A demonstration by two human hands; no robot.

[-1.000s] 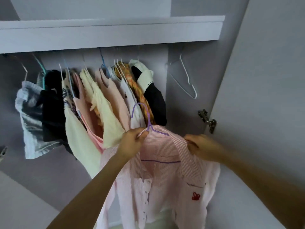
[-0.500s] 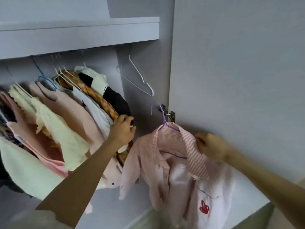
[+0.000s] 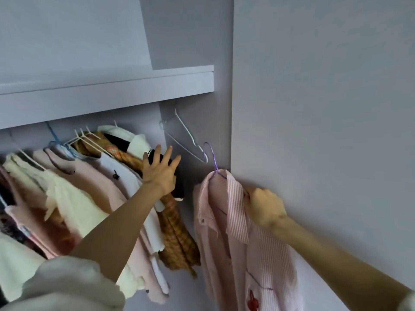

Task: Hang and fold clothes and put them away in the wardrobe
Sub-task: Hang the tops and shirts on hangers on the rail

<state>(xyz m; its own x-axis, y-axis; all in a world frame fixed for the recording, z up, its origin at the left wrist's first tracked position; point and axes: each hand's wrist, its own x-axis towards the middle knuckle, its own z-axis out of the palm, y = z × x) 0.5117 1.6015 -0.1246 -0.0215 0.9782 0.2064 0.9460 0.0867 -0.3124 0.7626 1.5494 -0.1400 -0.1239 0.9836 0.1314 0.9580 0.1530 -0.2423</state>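
Observation:
A pink striped shirt (image 3: 244,254) hangs on a purple hanger (image 3: 213,161), held up at the right of the wardrobe opening. My right hand (image 3: 265,207) grips the shirt at its shoulder, beside the collar. My left hand (image 3: 161,171) presses with spread fingers against the black and white garment (image 3: 134,142) at the right end of the hanging row. That row of clothes (image 3: 78,198) fills the rail to the left: cream, pink, white and orange plaid pieces.
An empty white hanger (image 3: 186,142) hangs on the rail between the row and the wardrobe's side wall. A grey shelf (image 3: 112,93) runs above the rail. The open wardrobe door (image 3: 325,108) stands close on the right.
My left hand rose and opened flat against the hanging clothes, pushing them left. My right hand lifted the shirt on its hanger higher, nearer the rail. The view tilted upward.

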